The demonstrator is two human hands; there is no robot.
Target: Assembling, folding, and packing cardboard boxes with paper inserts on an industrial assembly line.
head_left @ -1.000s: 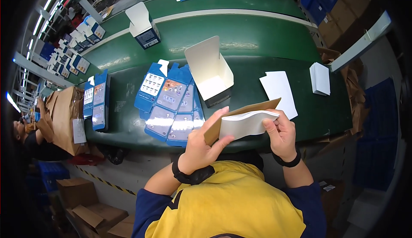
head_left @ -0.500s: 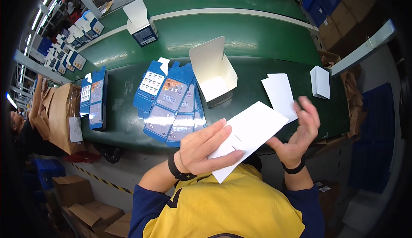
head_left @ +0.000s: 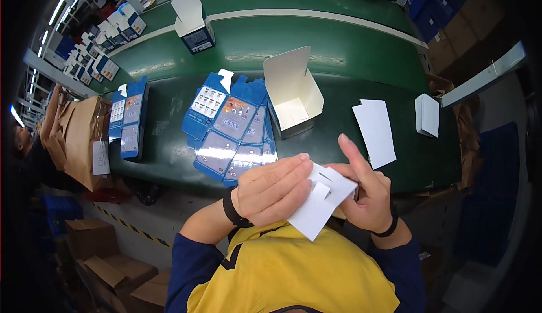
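Observation:
A white slotted card (head_left: 312, 218) is bent between my hands, close to my chest, with a small flap standing up near its slit. Across its left part lie the fingers of my left hand (head_left: 271, 191), closed on it. My right hand (head_left: 370, 197) grips the folded right edge; one finger points upward, and the fingers beneath the card are partly hidden. Just beyond stands an open box (head_left: 293, 125) with its lid raised and white inside. Flat white cards (head_left: 375, 132) lie to the right of it, and a folded white stack (head_left: 427, 115) is farther right.
Flattened blue printed cartons (head_left: 231, 124) overlap left of the box, with more blue cartons (head_left: 130, 118) at the table's left. Another open box (head_left: 196, 33) stands on the green belt (head_left: 243, 42). Several boxes (head_left: 104, 47) line the far left. A brown paper-wrapped package (head_left: 84, 138) adjoins the table.
My right hand has come in from the right and taken hold of the card. The card, flat before, is now folded over at its right side. My left hand stays on it.

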